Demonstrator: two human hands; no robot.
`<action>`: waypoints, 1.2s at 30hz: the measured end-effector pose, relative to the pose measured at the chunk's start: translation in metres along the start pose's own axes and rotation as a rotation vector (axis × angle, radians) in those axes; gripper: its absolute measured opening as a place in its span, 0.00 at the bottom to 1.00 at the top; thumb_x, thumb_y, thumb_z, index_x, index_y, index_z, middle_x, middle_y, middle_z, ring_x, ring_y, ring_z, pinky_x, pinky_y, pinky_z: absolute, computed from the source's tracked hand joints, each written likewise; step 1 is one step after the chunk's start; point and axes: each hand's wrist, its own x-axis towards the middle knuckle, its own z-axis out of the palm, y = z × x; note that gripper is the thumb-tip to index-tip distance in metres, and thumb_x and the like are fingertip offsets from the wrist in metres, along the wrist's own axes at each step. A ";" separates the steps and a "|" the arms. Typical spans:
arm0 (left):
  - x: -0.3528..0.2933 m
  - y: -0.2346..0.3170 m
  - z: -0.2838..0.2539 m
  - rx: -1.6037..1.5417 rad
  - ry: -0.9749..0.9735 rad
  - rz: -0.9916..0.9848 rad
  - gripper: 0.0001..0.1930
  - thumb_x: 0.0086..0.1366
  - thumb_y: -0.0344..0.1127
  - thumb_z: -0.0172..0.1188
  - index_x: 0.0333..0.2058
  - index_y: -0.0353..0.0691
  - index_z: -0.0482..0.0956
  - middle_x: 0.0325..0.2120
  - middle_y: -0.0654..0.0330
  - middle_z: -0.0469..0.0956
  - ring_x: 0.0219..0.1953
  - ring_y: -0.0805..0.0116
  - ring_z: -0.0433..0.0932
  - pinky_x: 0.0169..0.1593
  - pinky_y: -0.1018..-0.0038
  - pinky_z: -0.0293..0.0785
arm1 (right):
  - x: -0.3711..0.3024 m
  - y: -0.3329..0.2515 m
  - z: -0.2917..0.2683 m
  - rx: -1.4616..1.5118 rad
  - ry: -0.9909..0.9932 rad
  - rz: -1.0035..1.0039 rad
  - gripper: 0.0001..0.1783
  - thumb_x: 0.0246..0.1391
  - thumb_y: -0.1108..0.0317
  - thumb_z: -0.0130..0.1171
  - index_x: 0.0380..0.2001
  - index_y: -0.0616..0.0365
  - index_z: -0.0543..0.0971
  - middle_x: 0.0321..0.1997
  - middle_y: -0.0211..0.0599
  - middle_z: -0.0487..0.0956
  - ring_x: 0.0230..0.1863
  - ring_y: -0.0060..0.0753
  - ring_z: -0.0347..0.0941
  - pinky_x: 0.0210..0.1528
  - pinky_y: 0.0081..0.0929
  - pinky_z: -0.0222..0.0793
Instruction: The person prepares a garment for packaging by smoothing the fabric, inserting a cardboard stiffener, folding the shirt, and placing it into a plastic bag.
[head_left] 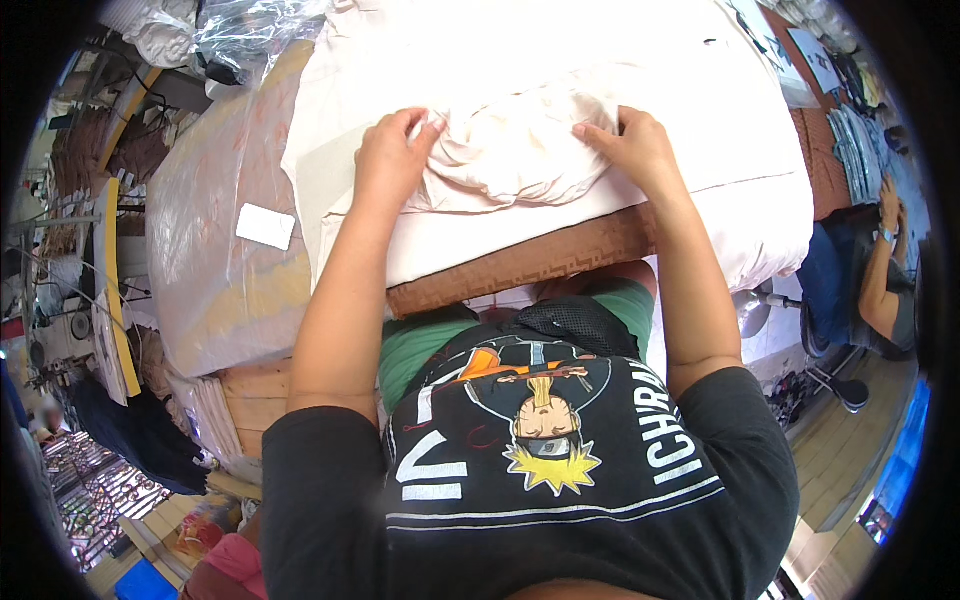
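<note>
Crowded workshop all around, with a padded worktop [730,130] under a white cover [490,232] and a brown patterned side [525,262] along the near edge. Close to the middle of that edge, set a little back from it, a cream cloth [520,150] in loose, rumpled folds, lying between the two hands. Left hand [392,160] at the left side of the cloth, thumb and fingers only slightly parted; right hand [640,150] at the opposite side, thumb reaching inward over the folds, well away from the other fingers. Cannot tell from above about any layer pinched in either grip. Likely light, limp and soft to handle, hard to break but easy to crease, perhaps apt to slide. Best taken by the outer margins, one side in each hand, thumb above and fingers beneath, with gentle outward tension against bunching. Beyond the left edge of the worktop, a bulky bundle [200,250] in clear plastic with a white card [266,227] on top; near the far left corner, a crumpled plastic bag [255,30]. Past the right edge, folded blue clothes [852,160] and a co-worker's hand [888,205]. In the way, at most, loose slack of the similarly pale cover, a possible snag.
</note>
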 end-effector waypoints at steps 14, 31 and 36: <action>0.015 -0.008 -0.015 -0.078 0.163 0.005 0.12 0.61 0.39 0.53 0.41 0.44 0.77 0.44 0.55 0.75 0.43 0.57 0.73 0.46 0.68 0.69 | 0.033 -0.005 0.000 0.583 0.082 0.063 0.19 0.48 0.56 0.61 0.32 0.64 0.78 0.26 0.32 0.78 0.26 0.19 0.70 0.30 0.18 0.65; 0.051 -0.025 -0.011 0.146 -0.023 0.277 0.11 0.61 0.39 0.54 0.40 0.44 0.77 0.37 0.59 0.78 0.43 0.60 0.74 0.46 0.70 0.69 | 0.038 -0.006 0.002 0.295 0.313 -0.037 0.18 0.49 0.60 0.60 0.41 0.61 0.76 0.33 0.34 0.79 0.33 0.25 0.74 0.36 0.23 0.69; 0.019 -0.015 -0.024 0.091 0.133 0.331 0.14 0.64 0.40 0.49 0.46 0.49 0.74 0.48 0.62 0.73 0.53 0.59 0.66 0.57 0.55 0.54 | 0.023 -0.050 0.015 0.021 0.531 -0.699 0.19 0.52 0.66 0.55 0.48 0.56 0.72 0.50 0.39 0.74 0.51 0.40 0.70 0.50 0.32 0.66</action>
